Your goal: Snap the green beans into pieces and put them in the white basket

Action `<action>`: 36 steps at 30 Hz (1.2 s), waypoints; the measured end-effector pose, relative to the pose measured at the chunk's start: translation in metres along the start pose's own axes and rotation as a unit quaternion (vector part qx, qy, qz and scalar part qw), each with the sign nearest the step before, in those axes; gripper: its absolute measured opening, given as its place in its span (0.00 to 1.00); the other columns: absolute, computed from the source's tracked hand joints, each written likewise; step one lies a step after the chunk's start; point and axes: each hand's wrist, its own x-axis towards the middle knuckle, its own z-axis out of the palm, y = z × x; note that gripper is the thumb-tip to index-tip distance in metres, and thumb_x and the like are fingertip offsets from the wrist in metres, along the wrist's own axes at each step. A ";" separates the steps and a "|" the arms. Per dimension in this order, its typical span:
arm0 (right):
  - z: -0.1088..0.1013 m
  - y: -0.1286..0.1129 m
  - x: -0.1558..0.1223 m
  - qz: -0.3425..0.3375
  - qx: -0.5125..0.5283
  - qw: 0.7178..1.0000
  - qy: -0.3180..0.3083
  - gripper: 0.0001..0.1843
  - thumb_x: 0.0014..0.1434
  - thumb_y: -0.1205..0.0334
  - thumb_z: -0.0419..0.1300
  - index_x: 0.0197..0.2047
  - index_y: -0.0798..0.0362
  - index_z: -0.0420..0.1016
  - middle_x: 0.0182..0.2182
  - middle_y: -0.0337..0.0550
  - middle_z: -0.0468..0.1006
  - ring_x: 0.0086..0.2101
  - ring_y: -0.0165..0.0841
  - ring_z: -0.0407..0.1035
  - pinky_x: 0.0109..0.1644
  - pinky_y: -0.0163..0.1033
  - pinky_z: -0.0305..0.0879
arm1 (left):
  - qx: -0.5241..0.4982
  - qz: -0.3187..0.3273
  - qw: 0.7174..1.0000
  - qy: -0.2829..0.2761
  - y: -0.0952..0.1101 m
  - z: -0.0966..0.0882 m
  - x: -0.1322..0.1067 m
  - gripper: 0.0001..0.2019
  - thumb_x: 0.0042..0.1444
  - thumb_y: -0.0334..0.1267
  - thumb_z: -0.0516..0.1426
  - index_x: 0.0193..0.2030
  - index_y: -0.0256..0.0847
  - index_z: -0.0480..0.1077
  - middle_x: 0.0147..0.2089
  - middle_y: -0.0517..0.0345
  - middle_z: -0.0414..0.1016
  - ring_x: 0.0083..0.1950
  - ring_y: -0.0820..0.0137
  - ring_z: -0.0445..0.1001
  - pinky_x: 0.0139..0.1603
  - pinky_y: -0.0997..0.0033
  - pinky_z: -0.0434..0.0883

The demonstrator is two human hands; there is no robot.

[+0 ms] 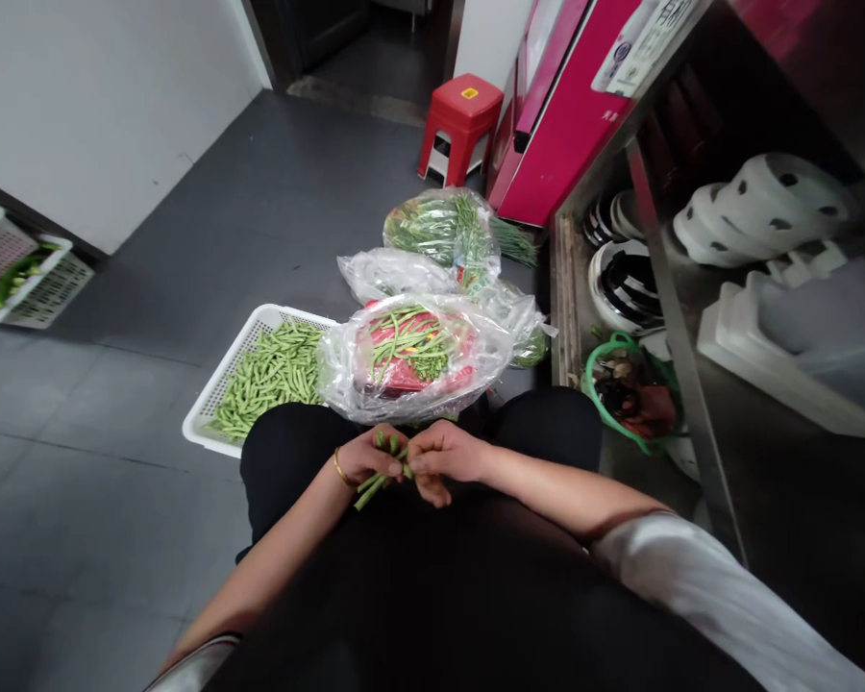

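Observation:
My left hand [364,458], with a gold bangle on its wrist, is closed round a small bunch of green beans [375,481] over my lap. My right hand [439,457] meets it, fingers pinched on the tips of the same beans. Just beyond my knees a clear plastic bag [346,375] lies open over a red container, with loose green beans [410,346] inside. To its left a white slotted basket [223,370] on the floor holds a heap of cut bean pieces [274,370].
More bagged long beans [439,226] lie farther off by a red stool [461,125] and a magenta cabinet [569,115]. A steel shelf [663,279] with dishes stands at my right, a green-rimmed bowl [627,389] under it. White baskets [14,279] sit at the far left.

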 end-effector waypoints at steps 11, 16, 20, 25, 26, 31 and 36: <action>-0.125 0.007 0.087 0.204 -0.666 0.684 0.217 0.14 0.59 0.68 0.50 0.46 0.60 0.72 0.42 0.59 0.75 0.41 0.43 0.72 0.43 0.44 0.66 | -0.129 0.165 0.973 0.101 0.009 -0.010 0.007 0.08 0.46 0.33 0.62 0.31 0.37 0.67 0.20 0.64 0.62 0.19 0.79 0.60 0.27 0.70 0.68; -0.122 -0.007 0.086 0.159 -0.666 0.680 0.261 0.12 0.60 0.66 0.48 0.43 0.61 0.70 0.41 0.58 0.75 0.41 0.40 0.71 0.45 0.41 0.64 | -0.144 0.111 0.966 0.184 0.004 -0.015 0.008 0.09 0.47 0.36 0.63 0.27 0.35 0.67 0.16 0.69 0.52 0.16 0.82 0.50 0.19 0.78 0.60; -0.089 -0.026 0.044 -0.033 -0.502 0.766 0.400 0.09 0.60 0.60 0.48 0.38 0.56 0.65 0.30 0.45 0.74 0.31 0.32 0.69 0.38 0.36 0.63 | -0.143 0.065 0.957 0.244 0.009 -0.006 0.025 0.17 0.47 0.44 0.63 0.38 0.31 0.73 0.20 0.62 0.64 0.16 0.82 0.52 0.17 0.79 0.57; -0.031 -0.005 0.004 -0.117 -0.387 0.825 0.394 0.06 0.58 0.62 0.48 0.30 0.52 0.59 0.22 0.37 0.67 0.23 0.27 0.61 0.29 0.32 0.58 | -0.168 0.169 0.936 0.258 0.026 0.019 0.045 0.17 0.44 0.42 0.65 0.38 0.33 0.73 0.30 0.54 0.74 0.17 0.83 0.54 0.17 0.80 0.57; -0.023 0.002 0.000 -0.119 -0.419 0.814 0.384 0.07 0.57 0.63 0.48 0.27 0.52 0.58 0.21 0.37 0.66 0.23 0.27 0.59 0.29 0.33 0.57 | -0.169 0.188 0.932 0.260 0.028 0.023 0.045 0.16 0.43 0.41 0.65 0.37 0.34 0.73 0.29 0.56 0.74 0.17 0.84 0.54 0.17 0.80 0.57; 0.001 0.023 -0.009 -0.085 -0.537 0.789 0.287 0.08 0.54 0.69 0.48 0.24 0.53 0.59 0.21 0.38 0.65 0.23 0.28 0.57 0.29 0.33 0.54 | -0.073 0.182 0.938 0.286 0.024 0.034 0.034 0.14 0.42 0.39 0.66 0.31 0.31 0.72 0.25 0.53 0.74 0.18 0.82 0.58 0.17 0.80 0.55; 0.007 0.006 -0.020 -0.146 -0.433 0.847 0.271 0.11 0.55 0.65 0.48 0.21 0.52 0.57 0.20 0.38 0.63 0.23 0.27 0.57 0.31 0.34 0.56 | -0.055 0.177 0.943 0.277 0.022 0.051 0.026 0.15 0.39 0.41 0.67 0.28 0.32 0.70 0.17 0.63 0.66 0.16 0.83 0.55 0.17 0.80 0.53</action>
